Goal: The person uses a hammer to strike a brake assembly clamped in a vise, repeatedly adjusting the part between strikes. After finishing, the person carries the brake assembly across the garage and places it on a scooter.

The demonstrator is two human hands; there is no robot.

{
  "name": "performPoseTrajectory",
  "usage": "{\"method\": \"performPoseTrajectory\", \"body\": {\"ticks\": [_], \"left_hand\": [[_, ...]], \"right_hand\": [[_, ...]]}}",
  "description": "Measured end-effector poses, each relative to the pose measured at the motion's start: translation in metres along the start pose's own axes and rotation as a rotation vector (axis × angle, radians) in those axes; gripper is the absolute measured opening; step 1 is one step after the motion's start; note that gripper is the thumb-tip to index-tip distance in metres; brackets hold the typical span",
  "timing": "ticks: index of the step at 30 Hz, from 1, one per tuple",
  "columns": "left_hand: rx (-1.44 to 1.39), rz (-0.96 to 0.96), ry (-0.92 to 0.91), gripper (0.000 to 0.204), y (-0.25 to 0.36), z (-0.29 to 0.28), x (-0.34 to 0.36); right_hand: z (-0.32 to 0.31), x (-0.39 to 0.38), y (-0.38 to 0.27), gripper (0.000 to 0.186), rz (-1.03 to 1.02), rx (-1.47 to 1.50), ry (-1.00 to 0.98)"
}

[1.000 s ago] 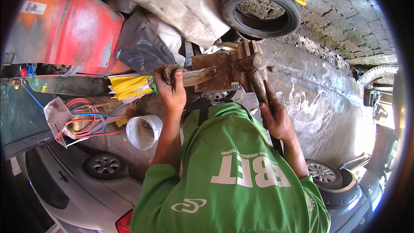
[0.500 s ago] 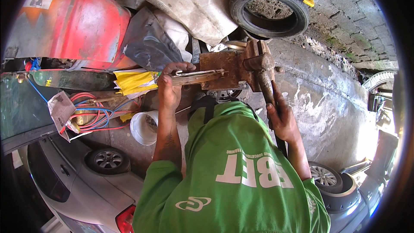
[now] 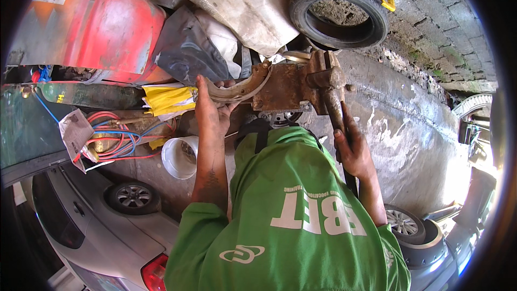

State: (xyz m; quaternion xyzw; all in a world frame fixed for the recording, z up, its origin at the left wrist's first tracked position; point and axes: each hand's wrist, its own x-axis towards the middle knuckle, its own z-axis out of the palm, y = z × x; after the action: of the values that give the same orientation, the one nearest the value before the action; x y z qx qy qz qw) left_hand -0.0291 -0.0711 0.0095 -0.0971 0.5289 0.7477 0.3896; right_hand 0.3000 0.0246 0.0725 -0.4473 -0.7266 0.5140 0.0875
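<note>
My left hand point(image 3: 213, 114) is closed on one end of a curved metal brake shoe point(image 3: 253, 89). The shoe's other end reaches to the rusty flat top of a bench vise point(image 3: 283, 87). Its arc is turned toward me, and the fingertips are partly hidden behind it. On the right, my right hand point(image 3: 354, 153) is wrapped round the handle of a hammer point(image 3: 333, 102). The hammer head lies over the vise jaws, at the right of the flat top. Between the two hands the vise stands just ahead of my body.
Beyond the vise are a tire point(image 3: 339, 8) and a pale tarp point(image 3: 237, 5). At left stand a red drum point(image 3: 107, 27), coiled red and blue hoses point(image 3: 121, 134), a yellow cloth point(image 3: 168, 99) and a white bucket point(image 3: 179, 159). A silver car point(image 3: 113, 231) is at lower left.
My left hand has turned the brake shoe from edge-on, so that its curved face now shows. My right hand and the hammer have stayed nearly still.
</note>
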Motion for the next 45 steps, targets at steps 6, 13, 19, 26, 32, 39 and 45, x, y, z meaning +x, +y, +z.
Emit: {"method": "performPoseTrajectory", "body": {"ticks": [6,13,19,26,32,39,45], "left_hand": [[-0.04,-0.081,-0.074,0.058,0.001,-0.002,-0.002],[-0.048,-0.104,-0.036,0.062,-0.003,-0.004,-0.001],[-0.079,-0.116,-0.02,0.059,-0.001,-0.001,-0.002],[0.047,0.283,-0.364,0.04,-0.014,-0.004,-0.012],[0.389,0.635,-0.702,0.052,-0.021,-0.019,-0.024],[0.448,0.934,-0.594,0.063,-0.058,-0.024,-0.033],[0.514,1.058,-0.492,0.059,-0.097,-0.008,-0.023]], "right_hand": [[0.0,-0.001,0.0,0.066,0.04,0.003,-0.005],[0.0,0.0,0.003,0.067,0.06,-0.007,-0.013],[-0.001,0.0,0.002,0.067,0.074,-0.004,-0.02],[-0.001,-0.001,0.001,0.067,0.075,-0.014,-0.012],[0.0,-0.001,0.001,0.065,0.049,-0.019,-0.01],[0.001,-0.001,-0.002,0.065,0.054,-0.017,-0.001],[0.003,-0.005,-0.019,0.066,0.071,-0.068,-0.007]]}}
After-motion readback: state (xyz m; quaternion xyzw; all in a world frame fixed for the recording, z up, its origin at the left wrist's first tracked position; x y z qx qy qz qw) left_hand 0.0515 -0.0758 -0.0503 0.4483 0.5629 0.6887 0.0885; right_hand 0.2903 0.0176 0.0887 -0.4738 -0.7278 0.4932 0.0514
